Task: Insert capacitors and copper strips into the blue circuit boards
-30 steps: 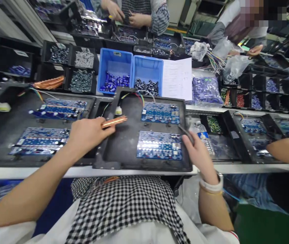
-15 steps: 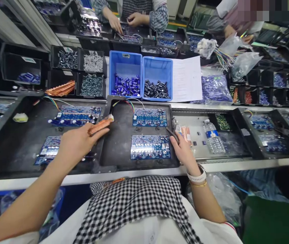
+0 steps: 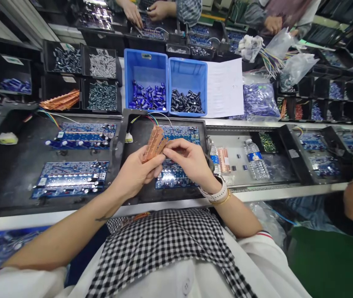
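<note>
My left hand (image 3: 134, 171) is closed around a small bundle of flat copper strips (image 3: 153, 142), which fan out upward from the fingers. My right hand (image 3: 192, 161) meets it from the right, thumb and forefinger pinched at the edge of one copper strip. Both hands are above a black tray (image 3: 136, 191). Inside it lie an upper blue circuit board (image 3: 189, 132), with coloured wires (image 3: 151, 118) at its top left, and a lower circuit board (image 3: 167, 180). My hands and the strips partly cover both boards.
Behind the tray stand blue bins of purple capacitors (image 3: 148, 97) and black capacitors (image 3: 187, 101). More copper strips (image 3: 61, 100) lie in a black bin at left. A neighbouring tray (image 3: 3, 174) holds populated boards. Water bottles (image 3: 255, 159) stand at right. Co-workers' hands (image 3: 160, 10) are opposite.
My left hand has moved right with the copper strips, now tilted upright. My right hand has left the tray's right edge and come in to pinch a strip. The view has shifted slightly.
</note>
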Available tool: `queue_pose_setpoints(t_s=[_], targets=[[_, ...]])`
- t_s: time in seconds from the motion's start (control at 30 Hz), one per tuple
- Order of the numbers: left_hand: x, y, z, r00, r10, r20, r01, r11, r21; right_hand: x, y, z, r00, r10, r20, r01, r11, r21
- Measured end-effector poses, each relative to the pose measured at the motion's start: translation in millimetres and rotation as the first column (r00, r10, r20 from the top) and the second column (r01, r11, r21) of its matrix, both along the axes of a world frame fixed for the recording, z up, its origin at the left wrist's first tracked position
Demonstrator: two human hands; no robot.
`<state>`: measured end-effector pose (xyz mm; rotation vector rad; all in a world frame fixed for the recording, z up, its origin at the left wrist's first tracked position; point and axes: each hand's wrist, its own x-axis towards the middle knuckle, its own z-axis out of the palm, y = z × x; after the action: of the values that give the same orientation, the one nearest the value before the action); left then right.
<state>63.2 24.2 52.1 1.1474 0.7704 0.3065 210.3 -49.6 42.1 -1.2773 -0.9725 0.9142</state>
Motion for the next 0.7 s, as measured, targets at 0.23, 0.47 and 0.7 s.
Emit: queue_pose_setpoints(t_s=[0.23,0.47,0.7], targets=[[6.3,12.3,18.7,0.992,-0.124,-0.014,0.122,0.99,-0.075,22.2,-4.2,9.3,0.979,0.137,-0.15,-0.151,0.985,-0.085],[23.5,38.6,21.2,0.954,-0.244,-0.172,0.245,0.969,-0.016,63.3,6.5,26.9,0.61,0.357,0.707,-0.397,0.91,-0.117],[20.4,74.5,4.5,0.964,0.259,-0.052,-0.258,0.966,0.027,104.4,35.4,-8.8,0.345,0.197,0.918,-0.156,0.976,-0.151]])
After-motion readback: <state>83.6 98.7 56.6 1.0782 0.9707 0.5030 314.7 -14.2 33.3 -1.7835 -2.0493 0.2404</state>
